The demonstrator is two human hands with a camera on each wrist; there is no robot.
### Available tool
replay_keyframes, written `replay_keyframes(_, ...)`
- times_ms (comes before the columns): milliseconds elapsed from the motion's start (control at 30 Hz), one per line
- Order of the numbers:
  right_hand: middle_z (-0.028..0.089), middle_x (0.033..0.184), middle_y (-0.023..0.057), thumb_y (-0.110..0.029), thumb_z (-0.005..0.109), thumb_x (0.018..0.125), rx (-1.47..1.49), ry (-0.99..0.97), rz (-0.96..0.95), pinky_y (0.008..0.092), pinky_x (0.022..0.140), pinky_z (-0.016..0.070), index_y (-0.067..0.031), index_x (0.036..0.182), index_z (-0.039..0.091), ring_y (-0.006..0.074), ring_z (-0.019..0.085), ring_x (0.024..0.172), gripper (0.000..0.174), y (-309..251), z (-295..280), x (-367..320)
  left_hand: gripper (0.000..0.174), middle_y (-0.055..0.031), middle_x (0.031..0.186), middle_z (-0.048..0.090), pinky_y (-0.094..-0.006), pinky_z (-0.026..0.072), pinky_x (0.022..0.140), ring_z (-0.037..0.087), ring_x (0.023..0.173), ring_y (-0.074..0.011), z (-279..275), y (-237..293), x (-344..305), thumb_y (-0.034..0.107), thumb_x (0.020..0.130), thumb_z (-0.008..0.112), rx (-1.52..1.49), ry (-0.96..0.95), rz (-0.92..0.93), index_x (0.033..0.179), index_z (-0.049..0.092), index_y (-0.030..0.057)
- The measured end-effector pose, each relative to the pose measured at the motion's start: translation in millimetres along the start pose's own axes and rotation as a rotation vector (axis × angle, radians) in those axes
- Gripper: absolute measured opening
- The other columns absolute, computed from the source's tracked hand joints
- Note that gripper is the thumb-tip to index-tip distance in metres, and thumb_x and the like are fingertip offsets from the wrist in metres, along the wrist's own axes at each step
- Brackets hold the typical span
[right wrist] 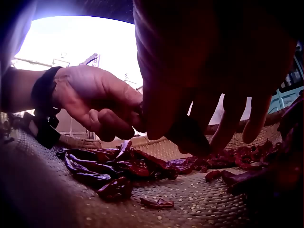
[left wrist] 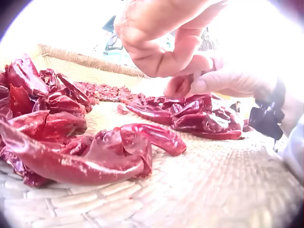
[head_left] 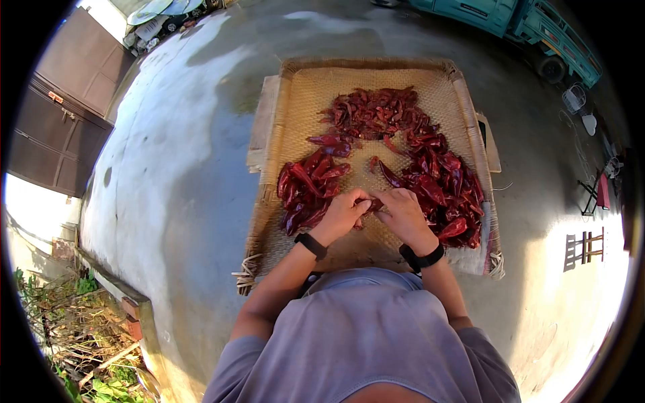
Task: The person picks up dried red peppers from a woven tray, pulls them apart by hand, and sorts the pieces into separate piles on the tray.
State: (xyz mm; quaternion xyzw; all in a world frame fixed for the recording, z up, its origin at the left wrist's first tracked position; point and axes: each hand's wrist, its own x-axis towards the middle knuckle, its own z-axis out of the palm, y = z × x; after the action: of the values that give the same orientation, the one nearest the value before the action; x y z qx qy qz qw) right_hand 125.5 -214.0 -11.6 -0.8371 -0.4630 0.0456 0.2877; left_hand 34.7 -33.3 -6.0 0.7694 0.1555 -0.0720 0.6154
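Note:
Over the near part of the woven tray [head_left: 302, 87], the left hand [head_left: 345, 215] and right hand [head_left: 405, 215] meet at a dark red pepper [head_left: 374, 205]. Both hands pinch it between thumb and fingers; most of it is hidden by them. In the left wrist view, the left hand [left wrist: 159, 40] is close above the peppers, its fingertips by those of the right hand [left wrist: 232, 81]. The right wrist view shows the right hand [right wrist: 204, 71] in shadow, some fingers hanging down, beside the curled left hand [right wrist: 97, 97].
Whole-looking red peppers lie in a left pile [head_left: 309, 185] and a larger right pile [head_left: 447, 188]. Smaller red pieces [head_left: 376, 113] spread across the tray's far part. A teal vehicle [head_left: 500, 20] stands at the upper right, and a small stool [head_left: 592, 247] at the right.

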Motion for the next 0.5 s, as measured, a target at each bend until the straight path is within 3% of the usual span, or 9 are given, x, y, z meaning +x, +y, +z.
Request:
replay_keyframes(33,0.069,0.111,0.0050,-0.017,0.074,0.080,0.036,-0.045,0.027,0.0445,0.103,0.0392,-0.0131,0.124,0.065,0.0289,0.055,0.115,0.045,-1.2,-2.4,0.4,0.021,-0.0095,0.085,0.067,-0.0321,0.0521,0.066,0.065,0.070,-0.0162,-3.1,1.0,-1.1,0.014,0.098,0.063,0.011,-0.001,0.000,0.111,0.063,-0.0011)
replay_keyframes(133,0.071,0.102,0.0051,-0.019,0.074,0.081,-0.072,0.041,0.100,0.0444,0.100,0.0403,-0.0127,0.121,0.068,0.0284,0.057,0.106,0.040,-7.6,-29.4,-2.3,0.023,-0.0109,0.092,0.070,-0.0348,0.0525,0.071,0.067,0.081,-0.0197,-20.0,-9.4,8.0,0.016,0.096,0.064,0.270,0.119,0.291,0.113,0.064,-0.0001)
replay_keyframes(233,0.071,0.102,0.0063,-0.019,0.077,0.082,-0.244,0.195,0.248,0.0450,0.104,0.0375,-0.0119,0.125,0.065,0.0290,0.056,0.106,0.045,1.7,-56.9,-5.4,0.030,-0.0114,0.098,0.072,-0.0402,0.0507,0.087,0.067,0.094,-0.0249,-49.1,-0.4,30.1,0.020,0.095,0.067,0.579,0.155,0.159,0.118,0.065,0.0020)
replay_keyframes(267,0.071,0.102,0.0069,-0.019,0.077,0.082,-0.281,0.250,0.287,0.0453,0.106,0.0360,-0.0117,0.126,0.065,0.0291,0.056,0.107,0.046,9.9,-61.9,-7.2,0.039,-0.0145,0.116,0.067,-0.0465,0.0445,0.101,0.061,0.111,-0.0327,-57.4,-13.0,43.0,0.024,0.094,0.068,0.697,0.196,0.147,0.127,0.061,0.0046)
replay_keyframes(333,0.071,0.099,0.0095,-0.021,0.078,0.083,-0.347,0.312,0.417,0.0461,0.110,0.0327,-0.0122,0.127,0.064,0.0298,0.056,0.106,0.048,23.0,-73.9,-11.2,0.039,-0.0163,0.126,0.061,-0.0504,0.0394,0.105,0.052,0.122,-0.0377,-59.4,-9.9,57.6,0.020,0.093,0.066,0.764,0.342,0.047,0.128,0.060,0.0054)
replay_keyframes(367,0.068,0.111,0.0128,-0.021,0.078,0.083,-0.346,0.225,0.554,0.0469,0.111,0.0313,-0.0121,0.133,0.060,0.0318,0.053,0.114,0.054,25.3,-80.8,-13.6,0.039,-0.0172,0.131,0.058,-0.0524,0.0369,0.108,0.047,0.128,-0.0402,-61.6,-7.6,64.7,0.018,0.092,0.066,0.795,0.412,-0.004,0.128,0.060,0.0058)
replay_keyframes(433,0.060,0.130,0.0147,-0.021,0.078,0.083,-0.389,0.274,0.672,0.0477,0.113,0.0293,-0.0117,0.138,0.055,0.0346,0.046,0.127,0.061,31.0,-78.1,-19.6,0.054,-0.0163,0.149,0.043,-0.0569,0.0327,0.113,0.035,0.138,-0.0431,-71.9,-13.0,85.9,0.021,0.096,0.063,0.838,0.348,-0.098,0.145,0.045,0.0086)
replay_keyframes(500,0.053,0.138,0.0142,-0.019,0.077,0.084,-0.383,0.330,0.621,0.0485,0.114,0.0292,-0.0111,0.140,0.053,0.0362,0.041,0.133,0.062,32.2,-74.6,-24.5,0.065,-0.0134,0.158,0.033,-0.0588,0.0295,0.116,0.027,0.145,-0.0436,-75.0,-20.8,101.4,0.025,0.099,0.062,0.936,0.338,-0.129,0.155,0.033,0.0107)
